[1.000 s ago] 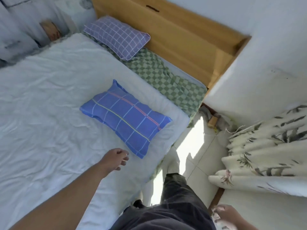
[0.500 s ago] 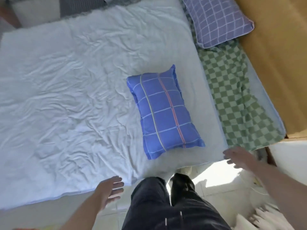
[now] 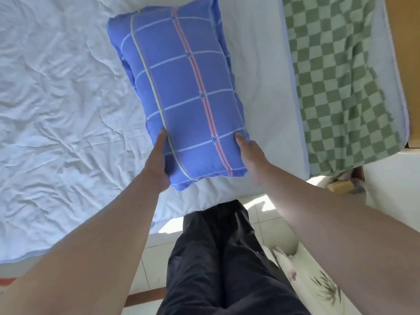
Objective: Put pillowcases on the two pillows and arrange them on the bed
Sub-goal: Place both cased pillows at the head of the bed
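- Blue pillow (image 3: 181,96) lies on the white sheet (image 3: 56,98), long axis running away from the person, near end close to the bed's near edge.
- Pillow's case is already on: blue with thin white grid lines, one yellow stripe, one double pink stripe with small stars.
- Left hand (image 3: 156,164) grips the pillow's near-left corner: thumb on top along the yellow stripe, the other fingers tucked under the edge and hidden.
- Right hand (image 3: 250,158) grips the near-right edge: thumb on top by the pink stripe, the other fingers curled under the side, out of sight.
- Can't tell whether the near end is lifted off the sheet or just resting on it.
- Far end of the pillow touches a rumpled fold of the sheet at the top of the frame.
- Green checked blanket (image 3: 341,83) lies to the right of the sheet, beside a wooden board (image 3: 406,64).
- Second pillow is out of frame.
- Person's dark trousers (image 3: 222,258) over a tiled floor (image 3: 156,258) just short of the bed.
- Leaf-print cloth (image 3: 318,289) at lower right.
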